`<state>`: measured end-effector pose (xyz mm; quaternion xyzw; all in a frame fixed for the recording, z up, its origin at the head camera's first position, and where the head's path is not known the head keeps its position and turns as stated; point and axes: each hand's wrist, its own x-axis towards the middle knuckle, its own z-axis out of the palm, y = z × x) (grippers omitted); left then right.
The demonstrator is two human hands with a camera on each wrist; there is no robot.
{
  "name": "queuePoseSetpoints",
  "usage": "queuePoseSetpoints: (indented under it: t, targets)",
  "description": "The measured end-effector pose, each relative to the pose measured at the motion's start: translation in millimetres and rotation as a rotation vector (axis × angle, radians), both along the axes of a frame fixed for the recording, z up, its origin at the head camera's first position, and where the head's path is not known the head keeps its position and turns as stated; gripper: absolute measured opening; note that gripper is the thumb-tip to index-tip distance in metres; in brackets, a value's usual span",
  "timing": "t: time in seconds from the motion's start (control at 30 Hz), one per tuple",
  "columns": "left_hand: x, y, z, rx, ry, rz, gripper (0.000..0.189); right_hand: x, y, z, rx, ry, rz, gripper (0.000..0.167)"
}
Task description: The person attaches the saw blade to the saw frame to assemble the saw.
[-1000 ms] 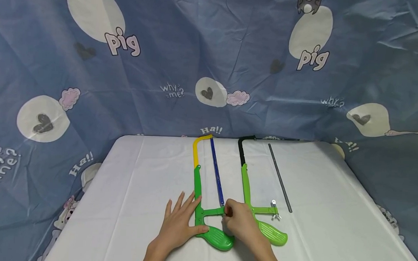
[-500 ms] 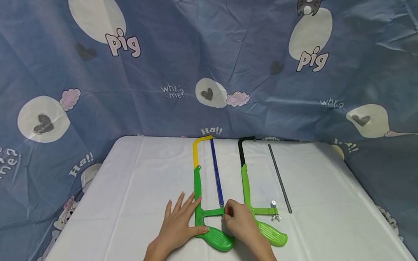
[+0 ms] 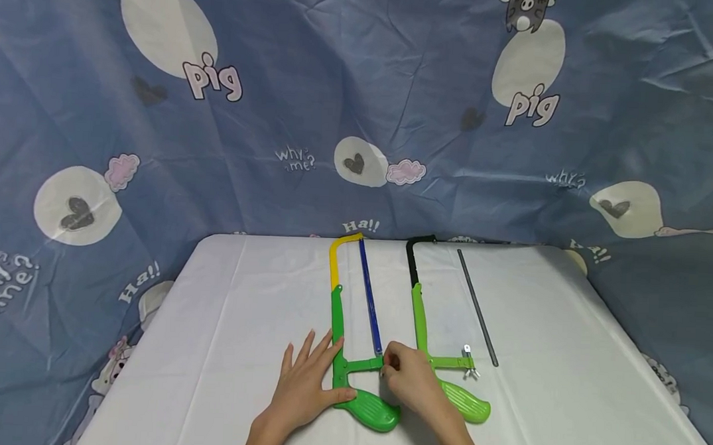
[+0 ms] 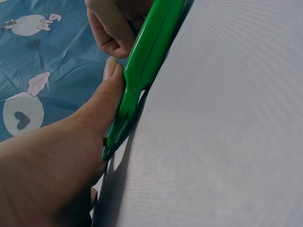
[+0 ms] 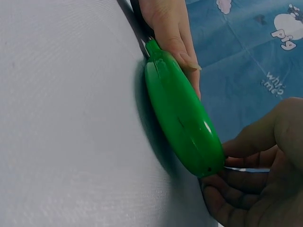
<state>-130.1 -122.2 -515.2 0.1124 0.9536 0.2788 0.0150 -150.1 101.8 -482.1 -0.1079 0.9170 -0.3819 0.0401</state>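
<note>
A hacksaw (image 3: 338, 311) with a green frame, yellow front and blue blade (image 3: 370, 296) lies on the white table. My left hand (image 3: 306, 379) rests on its frame, fingers spread and thumb on the green handle (image 3: 374, 410). The left wrist view shows that thumb (image 4: 102, 101) against the green frame. With curled fingers, my right hand (image 3: 412, 377) pinches at the free end of the crossbar (image 3: 362, 365), by the blade's near end. The small part between those fingers is hidden. In the right wrist view, the handle (image 5: 182, 116) blocks the pinch.
A second hacksaw (image 3: 421, 318), lime green with a black front, lies just right of my right hand. Its crossbar carries a metal wing nut (image 3: 471, 372). Farther right is a loose grey blade (image 3: 478, 307). A blue printed cloth (image 3: 246, 145) hangs behind the table.
The head view has tilted up slightly, so everything sits a little lower in it. Both hands and the hacksaws keep their places; any finger motion at the crossbar is too small to tell.
</note>
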Motion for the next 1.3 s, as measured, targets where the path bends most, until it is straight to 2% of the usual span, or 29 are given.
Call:
queuePoseSetpoints:
  t: [0.63, 0.97, 1.3]
  targets:
    - [-0.2, 1.1, -1.6, -0.012, -0.004, 0.006, 0.098, -2.2, 5, -10.9, 0.001, 0.045, 0.003, 0.018]
    - [-0.5, 1.8, -2.4, -0.003, -0.008, 0.010, 0.098, 0.5, 3, -11.0, 0.018, 0.084, -0.005, 0.020]
    - [-2.0, 1.4, -4.5, -0.009, -0.011, 0.014, 0.099, 0.8, 1, -11.1, 0.013, 0.064, -0.012, 0.019]
